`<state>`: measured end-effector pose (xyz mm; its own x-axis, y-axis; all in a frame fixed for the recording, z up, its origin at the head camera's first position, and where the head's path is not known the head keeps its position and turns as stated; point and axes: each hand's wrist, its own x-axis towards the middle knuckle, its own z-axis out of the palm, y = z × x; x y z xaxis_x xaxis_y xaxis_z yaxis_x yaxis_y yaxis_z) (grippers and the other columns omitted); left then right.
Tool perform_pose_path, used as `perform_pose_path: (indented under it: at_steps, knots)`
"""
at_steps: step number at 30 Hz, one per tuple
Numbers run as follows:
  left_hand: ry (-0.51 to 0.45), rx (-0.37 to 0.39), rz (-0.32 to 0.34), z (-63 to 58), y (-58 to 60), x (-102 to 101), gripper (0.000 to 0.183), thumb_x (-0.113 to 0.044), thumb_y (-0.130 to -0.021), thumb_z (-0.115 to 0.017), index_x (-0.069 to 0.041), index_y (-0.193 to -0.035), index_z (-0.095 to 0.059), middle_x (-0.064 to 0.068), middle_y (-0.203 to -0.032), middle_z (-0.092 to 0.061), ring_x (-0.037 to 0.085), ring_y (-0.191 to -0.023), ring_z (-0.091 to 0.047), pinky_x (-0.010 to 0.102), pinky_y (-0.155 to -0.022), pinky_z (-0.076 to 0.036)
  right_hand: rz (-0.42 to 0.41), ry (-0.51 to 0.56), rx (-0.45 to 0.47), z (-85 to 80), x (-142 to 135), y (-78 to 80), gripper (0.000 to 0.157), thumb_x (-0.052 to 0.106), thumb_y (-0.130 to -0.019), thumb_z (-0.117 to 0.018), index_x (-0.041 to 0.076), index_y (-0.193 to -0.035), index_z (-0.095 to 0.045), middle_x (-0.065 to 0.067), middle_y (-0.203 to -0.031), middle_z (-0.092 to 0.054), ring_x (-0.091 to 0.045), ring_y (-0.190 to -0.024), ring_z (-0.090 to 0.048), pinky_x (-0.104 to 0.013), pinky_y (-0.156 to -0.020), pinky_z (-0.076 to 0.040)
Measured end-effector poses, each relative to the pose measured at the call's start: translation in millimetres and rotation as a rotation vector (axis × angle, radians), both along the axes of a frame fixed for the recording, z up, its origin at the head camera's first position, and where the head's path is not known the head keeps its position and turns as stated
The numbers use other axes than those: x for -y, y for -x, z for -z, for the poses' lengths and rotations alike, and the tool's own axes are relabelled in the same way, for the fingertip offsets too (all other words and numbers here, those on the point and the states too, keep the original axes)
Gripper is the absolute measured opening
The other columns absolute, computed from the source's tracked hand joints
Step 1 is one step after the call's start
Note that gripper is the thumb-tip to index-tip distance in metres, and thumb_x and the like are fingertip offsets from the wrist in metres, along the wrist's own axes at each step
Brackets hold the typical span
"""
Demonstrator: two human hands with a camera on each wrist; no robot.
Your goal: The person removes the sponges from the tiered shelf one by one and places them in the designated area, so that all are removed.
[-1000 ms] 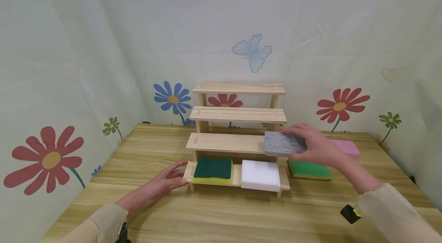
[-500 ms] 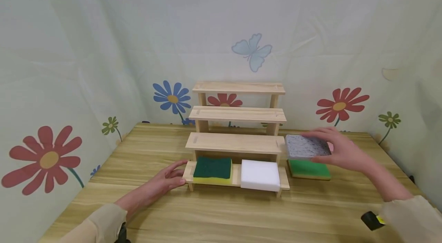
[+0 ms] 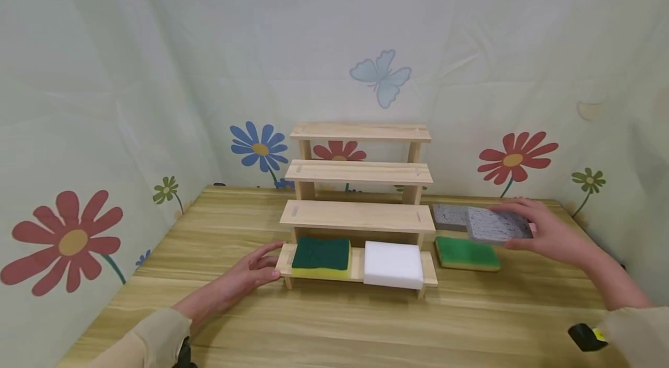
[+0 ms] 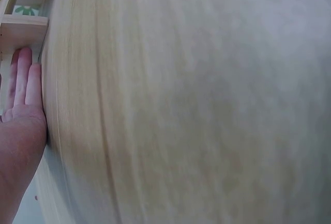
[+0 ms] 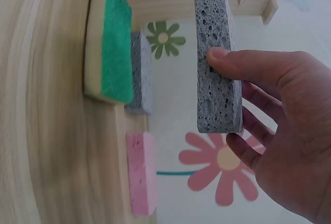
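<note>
My right hand (image 3: 554,234) pinches a grey speckled sponge (image 3: 496,225) above the table, right of a wooden step shelf (image 3: 342,214). In the right wrist view, the thumb presses one porous face of that sponge (image 5: 212,107) while the fingers lie behind it. My left hand (image 3: 243,276) touches the left end of the shelf's lowest step. Its fingers (image 4: 21,76) look straight in the left wrist view. On that step sit a dark green and yellow scouring sponge (image 3: 321,255) and a white sponge (image 3: 393,263).
On the table right of the shelf lie a green-topped sponge (image 3: 467,253) and, behind it, a second grey sponge (image 3: 449,217). A pink sponge (image 5: 140,175) shows in the right wrist view; the head view hides it. A flowered cloth (image 3: 381,20) hangs behind the table.
My right hand has carried the grey sponge rightward from the shelf's second-lowest step, out over the table. The second grey sponge has come into sight. My left hand has stayed put.
</note>
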<state>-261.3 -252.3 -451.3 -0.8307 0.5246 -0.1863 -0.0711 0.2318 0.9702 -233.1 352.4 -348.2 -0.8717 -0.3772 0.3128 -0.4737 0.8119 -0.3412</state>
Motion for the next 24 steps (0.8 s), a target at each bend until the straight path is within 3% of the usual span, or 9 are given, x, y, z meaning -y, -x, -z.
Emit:
perform_pose_path:
  at_steps: [6,8,10,13,16,24]
  knots:
    - [-0.007,0.003,0.000,0.0,-0.9,-0.4,0.071,-0.023,-0.101,-0.057,-0.021,-0.159,-0.016,0.020,-0.154,-0.038,0.015,-0.128,-0.053,0.037,-0.112,-0.040,0.013,-0.014,-0.092,16.9,-21.7,5.1,0.069,0.018,-0.070,-0.088,0.013,-0.133,-0.061,-0.010,-0.130,-0.060,-0.002,-0.107,-0.041,-0.024,-0.078,-0.044]
    - [-0.013,0.004,0.001,-0.1,-1.1,-0.6,0.071,-0.022,-0.101,-0.057,-0.020,-0.159,-0.016,0.021,-0.154,-0.038,0.015,-0.129,-0.053,0.038,-0.112,-0.039,0.019,-0.015,-0.094,21.7,-29.3,6.3,0.069,0.015,-0.070,-0.088,0.010,-0.133,-0.060,-0.015,-0.130,-0.060,-0.008,-0.113,-0.044,-0.029,-0.082,-0.041]
    - [-0.009,0.004,0.003,-0.5,-1.5,-0.6,0.071,-0.023,-0.101,-0.057,-0.021,-0.159,-0.016,0.020,-0.155,-0.038,0.015,-0.129,-0.052,0.038,-0.113,-0.039,0.047,-0.012,-0.057,26.1,-36.5,7.4,0.070,0.014,-0.071,-0.087,0.008,-0.134,-0.058,-0.020,-0.133,-0.056,-0.024,-0.117,-0.043,-0.040,-0.088,-0.037]
    - [-0.005,0.005,0.001,-0.6,-1.6,-0.5,0.071,-0.023,-0.101,-0.057,-0.021,-0.159,-0.016,0.020,-0.154,-0.038,0.016,-0.129,-0.052,0.040,-0.113,-0.038,0.094,-0.013,0.011,31.9,-46.0,9.4,0.070,0.014,-0.073,-0.085,0.008,-0.136,-0.055,-0.028,-0.136,-0.051,-0.045,-0.115,-0.038,-0.056,-0.086,-0.031]
    - [0.001,0.004,-0.004,-0.7,-1.4,-0.4,0.071,-0.024,-0.101,-0.057,-0.021,-0.159,-0.016,0.020,-0.154,-0.038,0.016,-0.129,-0.052,0.041,-0.114,-0.037,0.151,-0.034,0.061,38.2,-54.8,11.9,0.073,0.017,-0.074,-0.084,0.011,-0.139,-0.053,-0.031,-0.138,-0.047,-0.051,-0.116,-0.032,-0.063,-0.085,-0.027]
    - [0.004,0.005,-0.009,-0.8,-0.8,-0.3,0.071,-0.024,-0.101,-0.057,-0.021,-0.158,-0.017,0.019,-0.153,-0.040,0.015,-0.129,-0.052,0.041,-0.115,-0.037,0.197,-0.062,0.086,52.3,-72.6,14.1,0.070,0.016,-0.074,-0.082,0.004,-0.137,-0.052,-0.036,-0.136,-0.047,-0.052,-0.114,-0.037,-0.062,-0.088,-0.028]
